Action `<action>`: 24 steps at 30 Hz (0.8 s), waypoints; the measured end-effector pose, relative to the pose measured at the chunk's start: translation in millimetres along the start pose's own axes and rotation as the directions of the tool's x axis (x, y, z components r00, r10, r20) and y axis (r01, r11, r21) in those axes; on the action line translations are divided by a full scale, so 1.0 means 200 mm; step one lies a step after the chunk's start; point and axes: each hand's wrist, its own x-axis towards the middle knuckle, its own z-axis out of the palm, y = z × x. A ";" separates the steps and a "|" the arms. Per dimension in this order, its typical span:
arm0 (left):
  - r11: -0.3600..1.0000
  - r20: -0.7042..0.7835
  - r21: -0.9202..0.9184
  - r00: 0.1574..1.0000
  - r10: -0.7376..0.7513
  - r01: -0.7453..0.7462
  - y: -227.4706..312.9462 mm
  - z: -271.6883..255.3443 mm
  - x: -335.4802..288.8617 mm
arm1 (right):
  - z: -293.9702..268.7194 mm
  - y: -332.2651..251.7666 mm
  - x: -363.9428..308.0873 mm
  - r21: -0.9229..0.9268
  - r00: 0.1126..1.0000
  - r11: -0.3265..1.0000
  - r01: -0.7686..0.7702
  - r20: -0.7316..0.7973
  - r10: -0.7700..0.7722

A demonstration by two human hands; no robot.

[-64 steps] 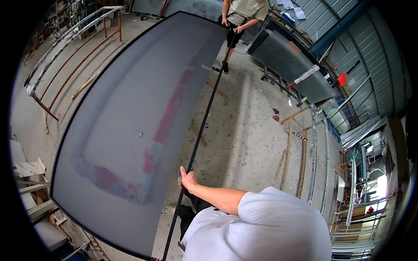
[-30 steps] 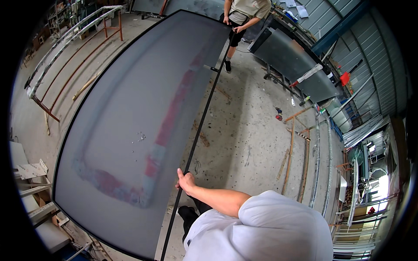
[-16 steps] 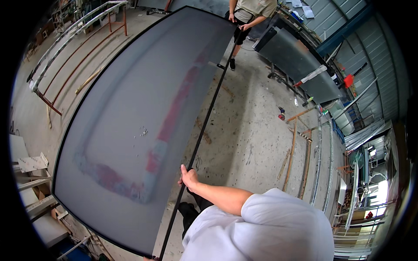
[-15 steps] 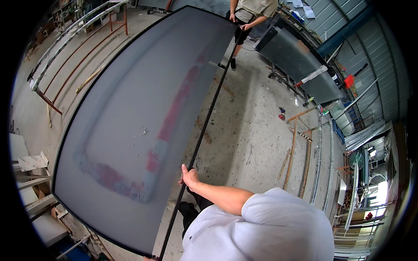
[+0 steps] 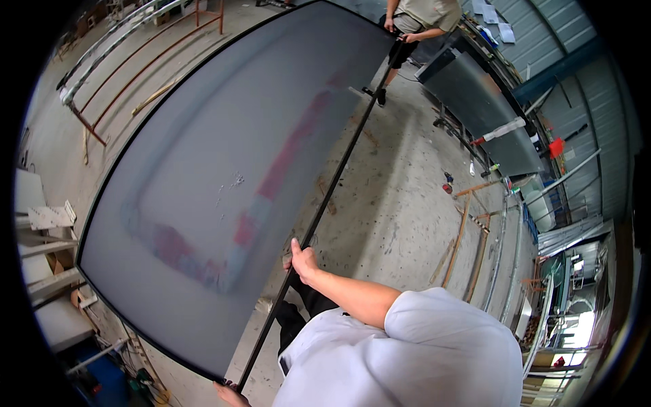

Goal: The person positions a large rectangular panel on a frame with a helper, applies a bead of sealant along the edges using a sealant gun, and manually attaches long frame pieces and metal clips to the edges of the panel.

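Note:
A large grey sheet in a black frame, a framed panel [image 5: 183, 149], stretches from near me to the far side, with a faded reddish and bluish band on it. My right hand [image 5: 303, 263] is closed round the near black rail [image 5: 339, 176], thumb upward. Lower down, my left hand [image 5: 230, 395] grips near the panel's near corner, partly cut off by the picture's rim. A gap shows floor between the sheet's edge and that rail. At the far end a person [image 5: 420, 13] in a beige shirt holds the frame's corner with both hands. Small white crumbs [image 5: 237, 180] lie on the sheet.
Metal racks with rusty bars [image 5: 149, 57] stand at the far left. Pale boards [image 5: 51, 247] are stacked at the left. A dark panel [image 5: 478, 102] leans on a stand at the right, with rusty and grey pipes [image 5: 468, 230] on the concrete floor [image 5: 386, 224].
The panel's near end and my hands sit higher in the picture, while its far end has shifted up and right. More of my left hand shows. Both hands keep their hold.

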 end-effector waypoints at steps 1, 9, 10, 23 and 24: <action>1.000 0.006 -0.007 1.000 -0.013 0.013 0.00 0.01 -0.01 | -0.02 0.00 -0.01 -0.011 1.000 1.000 -0.007 0.000 0.007; 0.994 -0.020 0.083 0.997 0.069 -0.067 0.00 -0.07 0.12 | 0.07 -0.13 -0.06 0.027 0.997 0.998 -0.056 0.062 0.054; 0.988 -0.004 0.083 0.991 0.131 -0.131 0.03 -0.06 0.12 | 0.08 -0.14 -0.06 0.038 0.995 0.998 -0.048 0.091 0.044; 0.979 0.152 0.146 0.975 -0.164 0.142 0.28 0.06 0.12 | 0.13 -0.11 0.07 -0.396 0.989 0.916 0.059 -0.101 -0.107; 0.984 0.062 0.148 0.992 -0.109 0.099 0.32 0.07 0.04 | 0.14 -0.11 0.06 -0.433 0.985 0.897 0.084 -0.097 -0.139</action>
